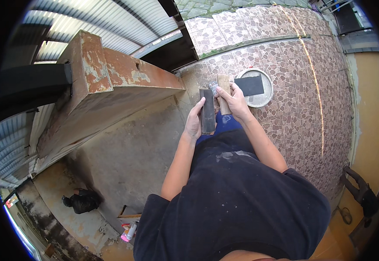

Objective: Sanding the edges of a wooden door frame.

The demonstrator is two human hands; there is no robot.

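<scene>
My left hand (193, 121) is closed on a flat, dark rectangular block (207, 115), thumb along its face; it looks wrapped in dark sheet, perhaps sandpaper. In my right hand (238, 105) is a light brown wooden block (224, 82), gripped by its side. The two blocks are held side by side, close together, in front of my body. Just beyond the right hand, a dark rectangular sheet (252, 85) lies across a round, whitish bucket lid (265, 96). A greyish object (213, 89), too small to make out, shows between the blocks.
A low wall with peeling reddish paint (133, 71) runs along the left. Stone-patterned tiles (294, 95) cover the floor ahead and right; bare concrete (133, 143) lies left. A black bag-like bundle (83, 201) and a pink-and-white item (128, 232) sit at lower left.
</scene>
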